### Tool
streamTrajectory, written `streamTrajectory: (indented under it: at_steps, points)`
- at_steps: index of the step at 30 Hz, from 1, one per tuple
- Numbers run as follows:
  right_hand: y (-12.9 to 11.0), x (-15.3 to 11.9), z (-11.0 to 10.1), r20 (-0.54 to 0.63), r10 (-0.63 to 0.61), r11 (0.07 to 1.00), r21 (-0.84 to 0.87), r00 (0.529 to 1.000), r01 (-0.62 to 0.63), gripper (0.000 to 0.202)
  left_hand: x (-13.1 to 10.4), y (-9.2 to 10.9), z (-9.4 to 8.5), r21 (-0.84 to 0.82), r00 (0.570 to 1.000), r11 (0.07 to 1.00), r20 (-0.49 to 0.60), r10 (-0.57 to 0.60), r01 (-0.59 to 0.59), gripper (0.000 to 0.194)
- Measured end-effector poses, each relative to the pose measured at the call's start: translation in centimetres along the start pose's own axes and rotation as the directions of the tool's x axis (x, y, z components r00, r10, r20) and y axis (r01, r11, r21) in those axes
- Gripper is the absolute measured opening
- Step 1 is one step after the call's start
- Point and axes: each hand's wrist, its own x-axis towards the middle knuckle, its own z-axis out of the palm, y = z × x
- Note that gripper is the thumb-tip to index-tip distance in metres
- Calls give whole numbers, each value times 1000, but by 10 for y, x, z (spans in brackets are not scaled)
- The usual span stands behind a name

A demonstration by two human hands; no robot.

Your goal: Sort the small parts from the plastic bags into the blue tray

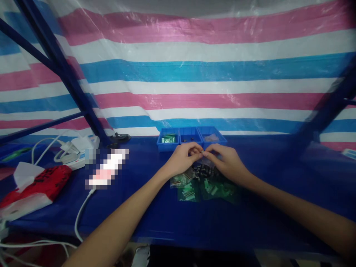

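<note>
My left hand (182, 158) and my right hand (226, 161) meet fingertip to fingertip above the blue table (167, 218), pinching a tiny part (202, 151) between them; it is too small to name. Below the hands lies a pile of small dark parts (203, 171) and several clear bags of green parts (194, 189). Just beyond the hands stand three blue bins: the left bin (167, 139) has green parts, the middle bin (190, 138) a few dark bits, the right bin (211, 138) pale contents.
A red and white tissue pack (36, 187) lies at the left, with a white power strip and cables (75, 152) behind it and a white cord (80, 215) over the front edge. Dark blue frame bars (63, 70) rise at the left. A striped tarp (194, 74) closes the back.
</note>
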Motion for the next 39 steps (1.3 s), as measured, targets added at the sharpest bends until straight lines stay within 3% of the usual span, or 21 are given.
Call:
streamTrajectory:
  at_steps: [6, 15, 23, 29, 34, 39]
  points:
    - [-2, 0, 0, -34, 16, 999, 39, 999, -15, 12, -3, -1, 5, 26, 1000, 1000, 10, 5, -6, 11]
    - [7, 1, -2, 63, 93, 987, 126, 994, -100, 13, -4, 3, 4, 192, 998, 979, 27, 60, -64, 24]
    - [5, 2, -1, 103, 0, 1000, 25, 995, -2, 10, -4, 3, 0, 226, 998, 972, 32, 55, -61, 36]
    - [0, 0, -2, 105, 11, 999, 46, 994, -16, 14, -4, 6, 1, 256, 996, 965, -35, 78, -66, 25]
    - [0, 1, -3, 91, 36, 998, 39, 995, -40, 20, -5, 9, 0, 307, 993, 945, -3, 117, -111, 30]
    - [1, 3, -4, 58, 83, 993, 85, 995, -88, 18, -7, 9, 0, 300, 994, 947, 31, 107, -111, 18]
